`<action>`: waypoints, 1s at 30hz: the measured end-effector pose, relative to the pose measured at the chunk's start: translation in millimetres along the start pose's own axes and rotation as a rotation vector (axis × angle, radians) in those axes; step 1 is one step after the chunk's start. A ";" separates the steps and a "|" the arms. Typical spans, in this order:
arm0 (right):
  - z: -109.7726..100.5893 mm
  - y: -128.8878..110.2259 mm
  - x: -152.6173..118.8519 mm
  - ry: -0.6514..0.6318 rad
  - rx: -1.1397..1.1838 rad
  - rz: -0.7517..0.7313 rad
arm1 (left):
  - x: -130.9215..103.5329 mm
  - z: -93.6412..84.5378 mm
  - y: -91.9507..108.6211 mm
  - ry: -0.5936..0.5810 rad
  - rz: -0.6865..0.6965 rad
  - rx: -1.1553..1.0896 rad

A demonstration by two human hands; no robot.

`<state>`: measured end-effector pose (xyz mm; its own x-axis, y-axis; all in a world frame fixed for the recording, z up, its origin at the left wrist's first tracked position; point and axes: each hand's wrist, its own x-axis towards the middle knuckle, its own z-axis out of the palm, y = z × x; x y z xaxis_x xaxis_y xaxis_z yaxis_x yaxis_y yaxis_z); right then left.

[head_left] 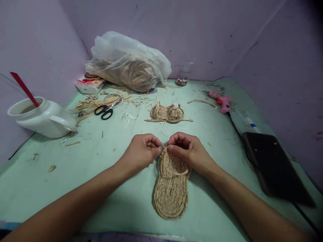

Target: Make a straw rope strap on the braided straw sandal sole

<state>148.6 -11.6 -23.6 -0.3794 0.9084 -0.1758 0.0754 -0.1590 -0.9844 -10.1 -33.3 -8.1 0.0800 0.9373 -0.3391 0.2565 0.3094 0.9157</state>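
A woven straw sandal sole [171,191] lies flat on the pale green tabletop [106,174] in front of me. My left hand [142,149] and my right hand [186,148] meet at its far end, fingers curled, both pinching a thin straw cord [164,148] at the toe. A loop of that cord [176,172] lies across the sole. A second straw sandal [168,112] with straps sits farther back, untouched.
Black-handled scissors [104,111] and loose straw [88,106] lie at the back left, beside a white jug [46,117] with a red stick. A plastic bag of straw [128,64], a pink glue gun [222,99] and a dark tablet [274,166] stand around.
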 end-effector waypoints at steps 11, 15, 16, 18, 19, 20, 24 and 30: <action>1.7 1.7 -1.2 0.035 -0.002 -0.018 | -11.5 8.8 0.4 -0.029 0.045 0.093; 0.0 1.4 1.9 0.173 0.060 0.017 | -17.8 11.3 -2.4 -0.052 0.123 0.268; -0.5 1.5 2.8 0.219 0.087 0.018 | -19.1 11.7 -1.9 -0.063 0.134 0.338; -1.3 2.2 4.7 0.309 0.154 0.019 | -21.3 12.2 0.1 -0.046 0.163 0.503; -1.4 2.8 5.6 0.352 0.193 0.017 | -22.2 12.2 1.5 -0.022 0.179 0.588; -1.2 3.5 6.3 0.394 0.235 0.017 | -23.1 12.1 2.8 0.007 0.193 0.670; 2.3 7.0 6.9 0.474 0.367 0.027 | -26.8 12.0 6.3 0.083 0.241 0.956; 7.6 9.0 3.7 0.496 0.423 0.003 | -33.1 16.2 5.4 0.093 0.302 1.170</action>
<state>140.9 -12.6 -33.2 0.0982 0.9624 -0.2533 -0.3317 -0.2083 -0.9201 4.3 -65.3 4.6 0.2294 0.9696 -0.0845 0.9590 -0.2104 0.1899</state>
